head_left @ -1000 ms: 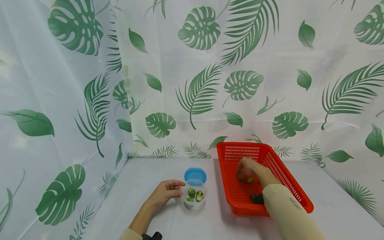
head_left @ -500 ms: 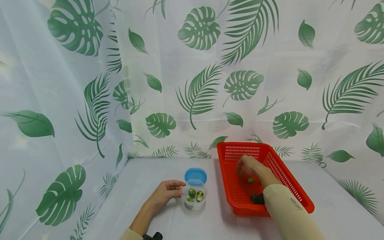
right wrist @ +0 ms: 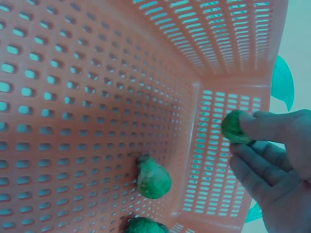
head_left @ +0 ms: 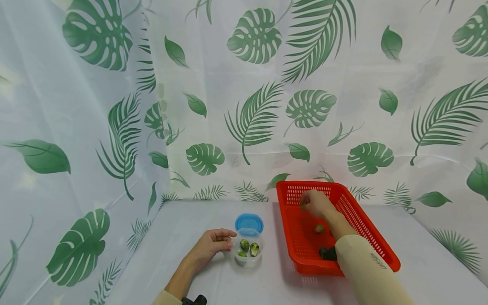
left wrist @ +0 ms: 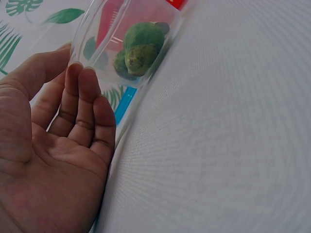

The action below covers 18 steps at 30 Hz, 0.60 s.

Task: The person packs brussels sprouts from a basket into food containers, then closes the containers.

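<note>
Right hand: grip pinching a sprout, near the basket's far edge; sprout likely light, firm, slightly slippery, best held about its middle; left hand: grip relaxed, touching the tub's left rim.

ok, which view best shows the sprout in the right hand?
Right wrist: the sprout is close, clearly pinched in the fingers. Head shows only a small, blurred bit of green at the right hand; left wrist doesn't show that one.
</note>
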Motion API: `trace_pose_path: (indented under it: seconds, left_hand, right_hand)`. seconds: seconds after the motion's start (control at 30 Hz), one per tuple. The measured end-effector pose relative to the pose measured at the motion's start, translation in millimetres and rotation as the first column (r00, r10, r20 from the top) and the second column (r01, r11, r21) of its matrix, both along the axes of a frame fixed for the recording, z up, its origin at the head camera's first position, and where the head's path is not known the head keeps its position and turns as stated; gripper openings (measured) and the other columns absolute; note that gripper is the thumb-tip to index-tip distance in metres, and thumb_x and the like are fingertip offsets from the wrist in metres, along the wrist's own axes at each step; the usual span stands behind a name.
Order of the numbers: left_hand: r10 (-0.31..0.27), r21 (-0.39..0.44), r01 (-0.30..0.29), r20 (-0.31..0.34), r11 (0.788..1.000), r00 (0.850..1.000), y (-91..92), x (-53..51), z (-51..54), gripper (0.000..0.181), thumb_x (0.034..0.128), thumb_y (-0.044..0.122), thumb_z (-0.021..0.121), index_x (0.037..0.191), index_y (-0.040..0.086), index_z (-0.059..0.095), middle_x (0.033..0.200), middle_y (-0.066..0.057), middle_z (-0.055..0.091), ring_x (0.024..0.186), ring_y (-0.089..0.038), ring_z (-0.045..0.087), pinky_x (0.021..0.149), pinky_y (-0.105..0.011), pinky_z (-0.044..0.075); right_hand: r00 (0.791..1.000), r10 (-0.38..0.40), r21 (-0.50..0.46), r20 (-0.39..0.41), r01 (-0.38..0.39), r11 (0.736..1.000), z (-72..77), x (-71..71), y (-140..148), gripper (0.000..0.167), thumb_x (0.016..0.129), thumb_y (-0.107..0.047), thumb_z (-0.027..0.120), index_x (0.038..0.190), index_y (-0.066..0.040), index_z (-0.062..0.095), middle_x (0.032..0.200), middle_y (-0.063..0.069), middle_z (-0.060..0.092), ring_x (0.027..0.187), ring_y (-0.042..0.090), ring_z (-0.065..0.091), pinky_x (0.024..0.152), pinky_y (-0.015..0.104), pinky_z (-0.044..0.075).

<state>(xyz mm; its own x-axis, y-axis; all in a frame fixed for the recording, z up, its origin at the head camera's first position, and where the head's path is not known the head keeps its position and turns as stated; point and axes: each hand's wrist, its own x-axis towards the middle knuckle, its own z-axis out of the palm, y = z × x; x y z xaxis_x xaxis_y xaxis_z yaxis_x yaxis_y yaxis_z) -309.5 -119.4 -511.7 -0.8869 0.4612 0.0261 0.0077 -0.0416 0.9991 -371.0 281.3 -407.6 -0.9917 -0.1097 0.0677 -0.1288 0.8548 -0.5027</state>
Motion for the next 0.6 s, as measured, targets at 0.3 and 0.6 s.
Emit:
trace_pose_path:
  seconds: [0.3,0.6]
  left_hand:
    - [-0.007,0.002,0.007,-0.006,1.0,1.0,-1.4,0.4,1.6,0.04,0.0957,0.005,0.071,0.132,-0.011,0.063,0.092,0.008,0.07,0.084,-0.008,0.065,0.081,-0.028,0.058]
    - [-0.01,0.003,0.01,-0.003,1.0,1.0,-0.5,1.2,1.3,0.041,0.0953,0.006,0.073,0.132,-0.01,0.064,0.098,0.005,0.071,0.085,-0.009,0.066,0.082,-0.028,0.058]
  right_hand:
    - [0.994,-0.024,-0.045,-0.109,0.019,0.999,10.3,-0.2,-9,0.014,0.094,-0.008,0.073,0.108,-0.005,0.073,0.101,0.013,0.069,0.092,0.03,0.061,0.08,0.041,0.058]
    - [0.991,-0.041,-0.13,-0.124,0.025,0.991,15.4,4.6,-12,0.013,0.097,-0.009,0.072,0.109,-0.006,0.073,0.105,0.014,0.071,0.094,0.03,0.062,0.086,0.043,0.061]
